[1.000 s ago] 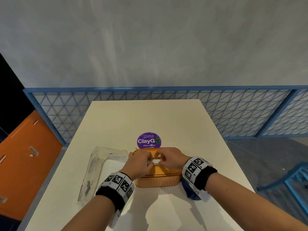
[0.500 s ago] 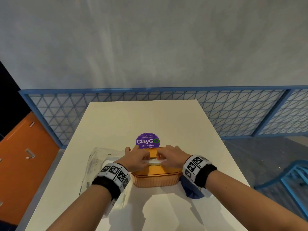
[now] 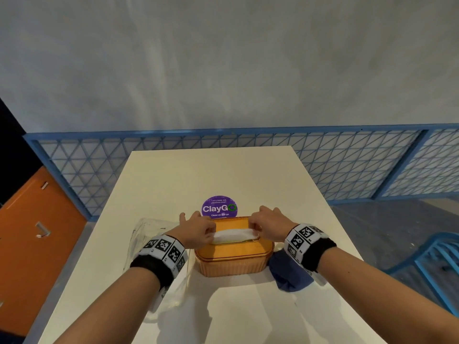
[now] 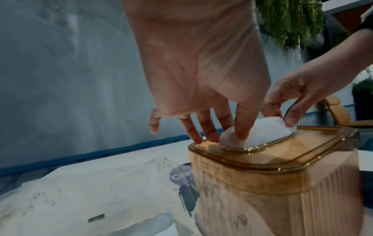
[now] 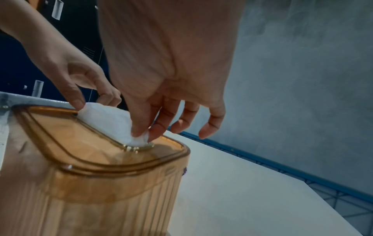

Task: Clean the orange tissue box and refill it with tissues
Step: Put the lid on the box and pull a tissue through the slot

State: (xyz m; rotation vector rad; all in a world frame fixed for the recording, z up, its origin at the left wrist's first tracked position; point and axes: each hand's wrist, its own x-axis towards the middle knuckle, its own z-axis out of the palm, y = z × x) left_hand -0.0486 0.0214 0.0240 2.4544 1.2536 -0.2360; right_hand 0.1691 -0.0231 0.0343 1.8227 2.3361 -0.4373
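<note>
The orange ribbed tissue box (image 3: 231, 264) (image 4: 282, 191) (image 5: 90, 183) stands with its lid on near the table's front. A white tissue (image 3: 233, 235) (image 4: 266, 132) (image 5: 109, 121) pokes up through the lid's slot. My left hand (image 3: 198, 229) (image 4: 232, 134) pinches the tissue's left end between thumb and forefinger, its other fingers spread toward the lid's edge. At the tissue's right end my right hand (image 3: 268, 224) (image 5: 141, 137) pinches it the same way. The box's inside is hidden by the lid.
A clear empty plastic wrapper (image 3: 149, 239) (image 4: 80, 191) lies left of the box. A dark blue cloth (image 3: 288, 274) sits to its right under my wrist. A purple round sticker (image 3: 219, 207) is behind the box. A blue mesh fence (image 3: 347, 165) borders the white table (image 3: 223, 175).
Both hands have moved apart along the slot, from the middle to its ends, and more white tissue now stands above the lid.
</note>
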